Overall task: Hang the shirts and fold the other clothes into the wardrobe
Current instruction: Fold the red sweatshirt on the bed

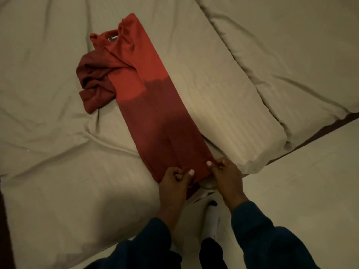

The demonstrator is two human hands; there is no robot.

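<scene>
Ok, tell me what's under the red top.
The red top lies on the beige bedsheet; both hands, left and right, pinch its near hem. Whatever else lies beneath is hidden.

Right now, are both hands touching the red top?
Touching. The head view shows the left hand and right hand each pinching the near hem of the red top.
</scene>
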